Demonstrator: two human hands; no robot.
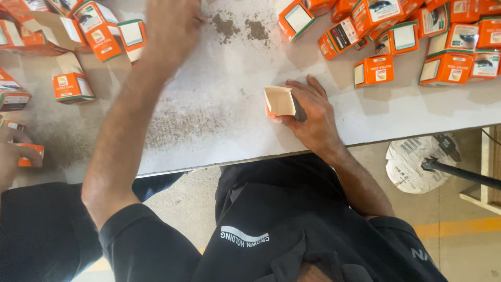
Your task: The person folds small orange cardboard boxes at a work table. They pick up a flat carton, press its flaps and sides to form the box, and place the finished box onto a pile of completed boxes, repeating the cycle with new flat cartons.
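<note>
Orange cardboard is everywhere on this grey-white table (229, 99). The right hand (313, 117), at about four o'clock from the table's middle near the front edge, has its fingers and thumb wrapped around one small open box (279, 102); the box lies on its side with its flaps spread and its plain tan inside showing. The left hand (172, 23) reaches far out to twelve o'clock, fingers curled and blurred, resting on or just above the bare table; whether it holds anything cannot be told.

At one to two o'clock lies a heap of boxes (417, 36), orange with white and green panels, roughly eighteen in sight, some cut off by the edge of the view. At ten to eleven o'clock lies a second group of boxes (78, 47), about nine, several with flaps open. Two dark smudges (240, 28) mark the table near the left hand.

At nine o'clock another person's hand (13, 156) grips one more orange carton (28, 155). At four o'clock, on the floor beyond the table edge, sits one round paper-wrapped bundle (415, 164) with a black rod (464, 175) across it.
</note>
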